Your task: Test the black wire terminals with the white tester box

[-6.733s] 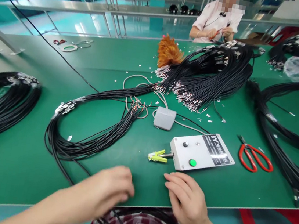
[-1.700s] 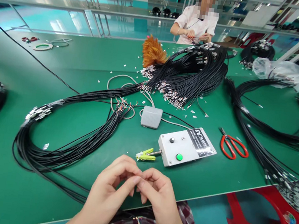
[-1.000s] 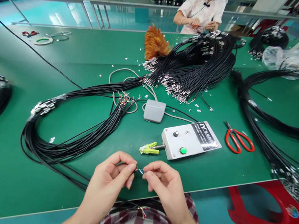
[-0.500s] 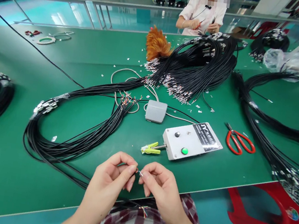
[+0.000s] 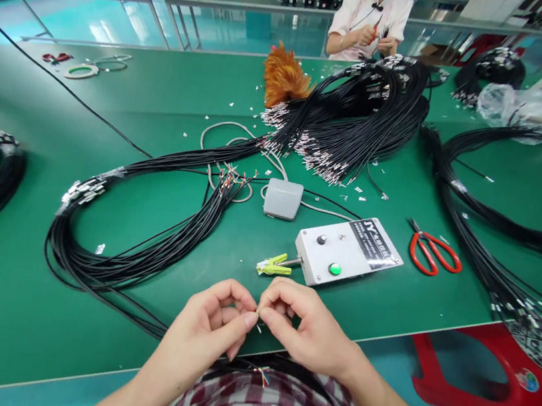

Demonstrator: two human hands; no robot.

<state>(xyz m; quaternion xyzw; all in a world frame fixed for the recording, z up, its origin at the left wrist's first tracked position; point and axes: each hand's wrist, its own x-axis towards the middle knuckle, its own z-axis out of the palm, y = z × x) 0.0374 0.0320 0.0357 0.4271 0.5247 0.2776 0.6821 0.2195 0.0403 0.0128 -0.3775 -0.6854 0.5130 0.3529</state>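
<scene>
Over the table's front edge, my left hand (image 5: pixel 217 320) and my right hand (image 5: pixel 302 318) meet at their fingertips. The left fingers pinch a thin cable end, mostly hidden by the hand. My right thumb and forefinger are closed on its fine wires, which barely show. A small white strand (image 5: pixel 259 328) sticks out just below the fingertips. Across my lap lies another black cable with splayed coloured wires (image 5: pixel 263 375). Just beyond my hands is a yellow-green clip (image 5: pixel 274 265) on the shaft of a white control box (image 5: pixel 316 258) with a lit green button.
A looped black cable bundle (image 5: pixel 105 267) lies left, and a large cable pile (image 5: pixel 362 125) at the back. Red-handled cutters (image 5: pixel 432 254) and a grey foot pedal (image 5: pixel 283 199) rest on the green table. A co-worker (image 5: pixel 369 25) sits opposite; a red stool (image 5: pixel 481 394) stands at right.
My right hand has moved up and left until its fingertips touch the left ones. The wires that showed between the hands are now mostly covered. The co-worker's cutters have tilted upright.
</scene>
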